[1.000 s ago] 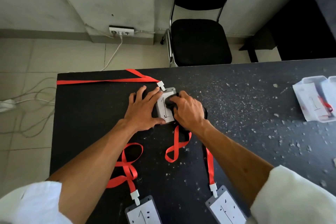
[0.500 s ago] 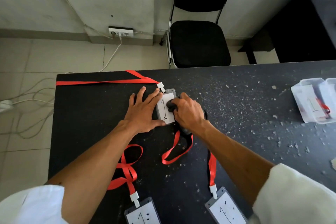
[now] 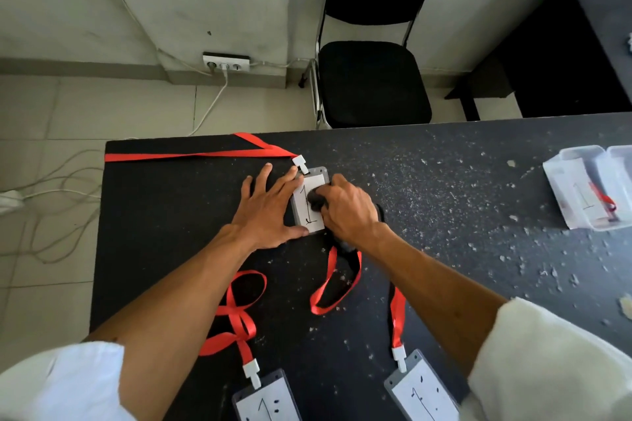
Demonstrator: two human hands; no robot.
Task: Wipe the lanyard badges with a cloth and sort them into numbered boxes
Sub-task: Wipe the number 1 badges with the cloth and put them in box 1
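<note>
The badge [image 3: 306, 215] lay flat on the dark table [image 3: 461, 215], near its far left part, between the two hands. The left hand [image 3: 270, 212] pressed down beside it with fingers straight and spread, fingertips and thumb touching its left edge, probably to pin it against the rubbing. The right hand [image 3: 349, 212] had its fingers curled round a dark cloth [image 3: 314, 200] bunched on the card's right half; most of the cloth was hidden under the hand, so how much of it met the card could not be told. The badge's long axis ran away from the person, tilted slightly left, clip end farthest, the "1" reading upright. Its red strap [image 3: 191, 156] trailed left along the far edge, clear of the wiping. The clear box [image 3: 561, 178] marked "1" stood well apart on the right.
</note>
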